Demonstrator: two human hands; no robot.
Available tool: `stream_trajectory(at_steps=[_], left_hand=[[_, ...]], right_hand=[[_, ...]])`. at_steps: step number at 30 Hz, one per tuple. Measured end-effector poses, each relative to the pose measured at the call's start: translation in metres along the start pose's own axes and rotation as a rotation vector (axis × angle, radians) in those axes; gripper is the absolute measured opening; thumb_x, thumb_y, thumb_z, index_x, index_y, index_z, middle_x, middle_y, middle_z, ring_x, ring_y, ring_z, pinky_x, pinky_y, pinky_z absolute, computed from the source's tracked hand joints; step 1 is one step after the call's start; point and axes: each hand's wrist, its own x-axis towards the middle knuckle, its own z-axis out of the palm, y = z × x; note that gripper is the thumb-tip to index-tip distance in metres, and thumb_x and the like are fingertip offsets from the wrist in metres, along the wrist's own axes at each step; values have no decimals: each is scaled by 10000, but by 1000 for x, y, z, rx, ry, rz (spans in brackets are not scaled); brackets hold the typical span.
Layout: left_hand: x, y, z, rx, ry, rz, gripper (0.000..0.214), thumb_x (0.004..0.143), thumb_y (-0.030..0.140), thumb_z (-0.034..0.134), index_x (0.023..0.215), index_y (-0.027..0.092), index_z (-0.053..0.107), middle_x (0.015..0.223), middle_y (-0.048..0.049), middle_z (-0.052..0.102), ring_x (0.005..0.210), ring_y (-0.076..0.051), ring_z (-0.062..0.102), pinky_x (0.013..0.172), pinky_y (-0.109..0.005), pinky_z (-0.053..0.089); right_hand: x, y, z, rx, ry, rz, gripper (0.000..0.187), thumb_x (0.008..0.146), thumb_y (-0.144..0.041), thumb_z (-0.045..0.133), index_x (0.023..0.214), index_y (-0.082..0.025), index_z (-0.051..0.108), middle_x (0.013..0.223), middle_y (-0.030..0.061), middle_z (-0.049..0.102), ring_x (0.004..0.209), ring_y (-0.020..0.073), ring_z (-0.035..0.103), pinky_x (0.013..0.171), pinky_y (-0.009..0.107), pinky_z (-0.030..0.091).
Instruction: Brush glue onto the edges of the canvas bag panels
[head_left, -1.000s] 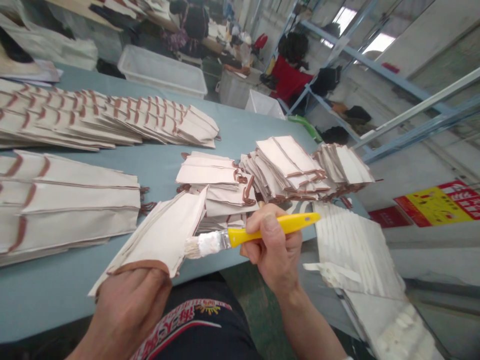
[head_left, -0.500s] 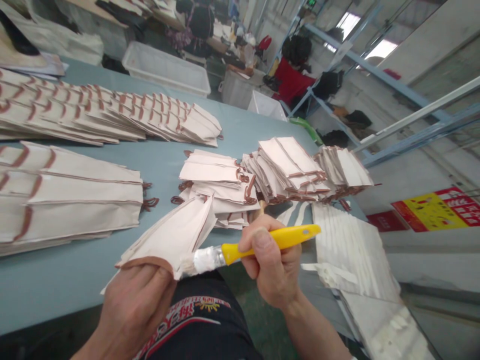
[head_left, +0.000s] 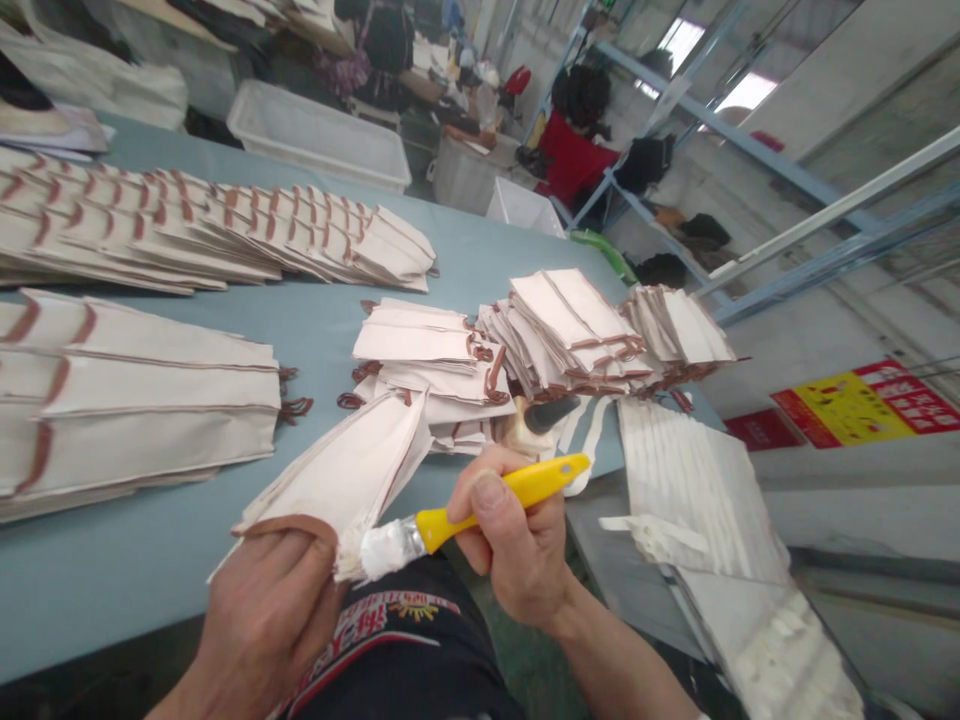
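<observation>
My right hand (head_left: 510, 540) is closed round the yellow handle of a paintbrush (head_left: 469, 510). White paste coats the brush's ferrule and bristles, whose tips meet the edge of a cream fabric piece (head_left: 330, 465) with curved brown trim. My left hand (head_left: 266, 605) grips that piece by its trimmed end, fingers tucked partly beneath it. The far end of the piece leans on a small stack of similar pieces (head_left: 420, 335) with brown cords. Behind my right hand, a pale container with a dark opening (head_left: 532, 425) shows partly.
Long overlapping rows of cream pieces (head_left: 247, 225) lie on the blue-grey table (head_left: 322, 310), with another pile (head_left: 150, 400) at left. More stacks (head_left: 574, 320) sit right of centre. White strips (head_left: 690, 490) cover a lower surface at right. A white bin (head_left: 322, 135) stands beyond the table.
The brush and my right hand have moved left and slightly down, bringing the bristles over the trim end near my left fingers. The container behind my right hand shows more.
</observation>
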Motion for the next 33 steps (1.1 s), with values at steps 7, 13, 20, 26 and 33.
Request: stream_trajectory(at_steps=[7,13,20,26,33], left_hand=[[-7,-6,6,-77,72,-16,322,1016,-7,541,888,288,531,730,9,636,633,-237,606,629,-387,385],[-10,-8,6,-50,26,-2,336,1023,5,499,850,287,559,694,3,625,612,-240,594,624,-414,384],[-5,-4,5,-39,10,-4,321,1070,24,519,886,261,633,697,7,674,614,-219,659,620,-410,387],[-5,0,4,-41,9,14,315,1058,-12,525,909,239,643,717,0,698,613,-219,689,627,-409,410],[-11,7,9,-73,12,-49,337,1066,13,528,870,242,680,709,-4,712,640,-216,711,667,-388,482]], right_hand=[[-1,12,9,-3,127,0,603,1064,-742,707,763,-226,631,452,-101,436,330,52,283,336,164,257],[-2,10,6,0,99,88,627,1046,-785,701,760,-236,605,442,-121,374,329,50,243,325,163,222],[14,0,-6,-107,159,42,624,999,-791,769,747,-241,617,430,-128,336,336,70,270,329,186,251],[15,-6,1,-104,121,75,583,1039,-724,754,745,-235,637,454,-125,354,341,67,262,329,198,210],[22,-4,-9,-228,168,79,553,1035,-674,755,728,-229,638,460,-112,363,377,76,304,374,211,262]])
